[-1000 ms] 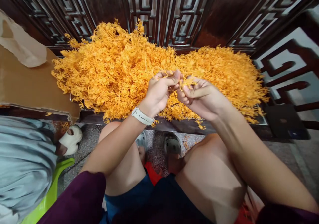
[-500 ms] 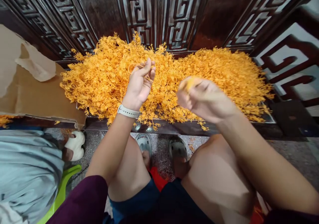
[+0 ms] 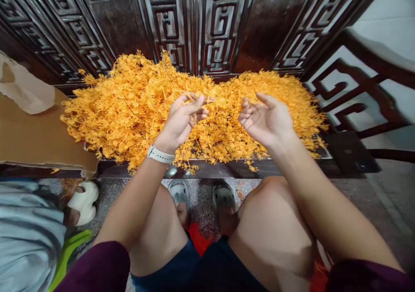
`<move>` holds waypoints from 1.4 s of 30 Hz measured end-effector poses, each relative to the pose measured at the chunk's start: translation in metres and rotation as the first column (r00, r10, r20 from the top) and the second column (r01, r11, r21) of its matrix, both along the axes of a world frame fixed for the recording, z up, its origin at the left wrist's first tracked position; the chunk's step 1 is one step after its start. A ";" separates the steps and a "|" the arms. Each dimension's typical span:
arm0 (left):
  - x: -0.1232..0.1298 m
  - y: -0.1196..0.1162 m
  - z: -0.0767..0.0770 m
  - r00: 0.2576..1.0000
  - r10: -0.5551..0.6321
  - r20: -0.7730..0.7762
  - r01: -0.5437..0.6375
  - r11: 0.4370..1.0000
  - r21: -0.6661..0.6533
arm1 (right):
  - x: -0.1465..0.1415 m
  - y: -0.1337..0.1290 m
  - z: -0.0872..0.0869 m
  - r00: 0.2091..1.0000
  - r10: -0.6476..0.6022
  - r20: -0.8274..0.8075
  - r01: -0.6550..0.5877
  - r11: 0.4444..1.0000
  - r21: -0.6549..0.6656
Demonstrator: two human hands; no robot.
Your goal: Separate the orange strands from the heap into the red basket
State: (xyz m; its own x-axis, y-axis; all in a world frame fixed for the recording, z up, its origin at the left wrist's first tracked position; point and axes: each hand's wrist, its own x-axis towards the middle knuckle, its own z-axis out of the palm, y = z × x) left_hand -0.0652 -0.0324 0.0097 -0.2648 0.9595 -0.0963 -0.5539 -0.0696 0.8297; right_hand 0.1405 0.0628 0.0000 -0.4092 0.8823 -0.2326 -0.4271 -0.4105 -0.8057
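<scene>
A big heap of orange artificial flower pieces (image 3: 129, 106), thin-stemmed with spiky little blossoms, lies in front of me on a low dark surface. Over the middle of the heap, my left hand (image 3: 183, 119) pinches a thin orange plastic stem (image 3: 177, 101) between thumb and fingers; part of it loops out on the left side. My right hand (image 3: 269, 119) hovers over the right part of the heap, palm turned inward, thumb and fingers apart. I make out nothing held in it, though orange pieces behind the fingertips blur the view.
A brown cardboard box (image 3: 29, 132) stands at the left. Carved dark wood panels (image 3: 194, 24) rise behind the heap. A black phone-like object (image 3: 355, 153) lies at the right end. A person in grey clothing (image 3: 29, 227) sits at left beside a green plastic edge (image 3: 69, 253).
My right hand has slowed and its fingers have spread; the orange piece blurred in it before no longer shows there. My left hand keeps its pinch. The whole view has shifted slightly.
</scene>
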 end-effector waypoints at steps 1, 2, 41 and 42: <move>0.002 0.000 -0.001 1.000 -0.006 -0.002 0.006 1.000 0.018 | 0.002 -0.002 0.002 1.000 0.004 -0.006 -0.004 1.000 0.008; 0.004 0.000 -0.002 1.000 -0.014 -0.005 0.014 0.999 0.032 | 0.003 -0.003 0.005 1.000 0.008 -0.009 -0.008 1.000 0.022; -0.013 0.025 -0.023 0.953 0.174 -0.248 -0.161 0.984 0.071 | -0.009 -0.107 0.039 0.815 0.352 0.460 -0.564 0.303 0.768; -0.011 0.022 -0.021 0.955 0.169 -0.245 -0.151 0.985 0.089 | -0.006 -0.090 0.040 0.888 0.263 0.377 -0.459 0.510 0.727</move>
